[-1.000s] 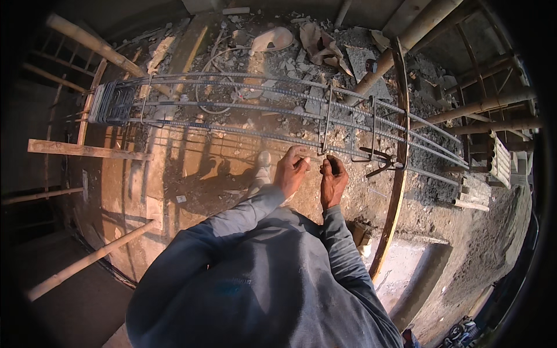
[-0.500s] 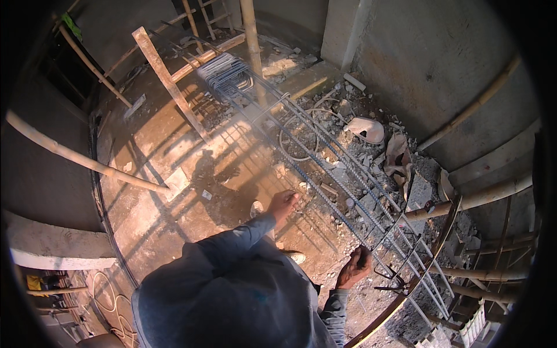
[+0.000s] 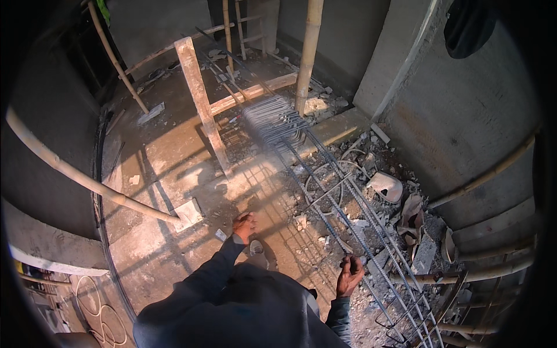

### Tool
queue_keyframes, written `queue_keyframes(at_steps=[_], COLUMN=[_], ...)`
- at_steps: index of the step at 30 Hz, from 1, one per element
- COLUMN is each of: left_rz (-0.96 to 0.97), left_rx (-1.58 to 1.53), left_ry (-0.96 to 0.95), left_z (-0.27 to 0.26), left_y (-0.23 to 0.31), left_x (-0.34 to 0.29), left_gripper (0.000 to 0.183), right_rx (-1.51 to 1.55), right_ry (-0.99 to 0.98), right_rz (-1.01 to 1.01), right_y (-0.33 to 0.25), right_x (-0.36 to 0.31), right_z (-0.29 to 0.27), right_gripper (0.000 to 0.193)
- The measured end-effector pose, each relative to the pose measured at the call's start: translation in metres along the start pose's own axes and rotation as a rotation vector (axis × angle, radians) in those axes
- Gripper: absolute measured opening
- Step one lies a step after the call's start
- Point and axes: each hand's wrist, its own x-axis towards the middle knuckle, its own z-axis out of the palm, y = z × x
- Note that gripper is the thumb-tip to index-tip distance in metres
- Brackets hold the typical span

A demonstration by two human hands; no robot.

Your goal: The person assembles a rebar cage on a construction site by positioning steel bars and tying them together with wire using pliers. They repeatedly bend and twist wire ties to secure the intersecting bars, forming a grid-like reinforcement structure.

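- Care seemed called for at the right hand [image 3: 350, 275], right of lower middle in the frame: working by fingertip, palm clear of the steel bar cage [image 3: 376, 225], would likely have given the best control.
- Its fingers were curled together at or just beside the nearest bar; whether they gripped it, or a dark bit at their tips, could not be told.
- The left hand [image 3: 245, 225], near the centre, had loosely bent fingers and no visible load; bringing it over to steady the bars would probably have helped.
- The cage slanted from upper middle to lower right, its long rods ribbed and blue-grey.
- Rectangular hoops [image 3: 275, 119] were bunched at its upper end, slightly blurred; more crossed it at lower right.
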Motion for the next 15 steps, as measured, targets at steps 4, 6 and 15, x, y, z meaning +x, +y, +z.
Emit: queue_keyframes(at_steps=[4,6,15], left_rz=[0.04,0.073,0.093], left_rx=[-0.107,-0.115,-0.391], left_ry=[0.126,0.26,0.531], left_z=[-0.085,-0.125,-0.237], left_y=[0.077,0.113,0.168], left_x=[0.021,0.019,0.043], left_gripper=[0.023,0.021,0.03], right_rx=[0.163,0.093,-0.001], right_ry=[-0.247,-0.457,-0.995], right_rz=[-0.073,-0.099,-0.359], right_y=[-0.023,-0.039,-0.065], right_x=[0.044,0.065,0.1], right_z=[0.147,0.214,0.437], right_gripper=[0.024,0.02,0.013])
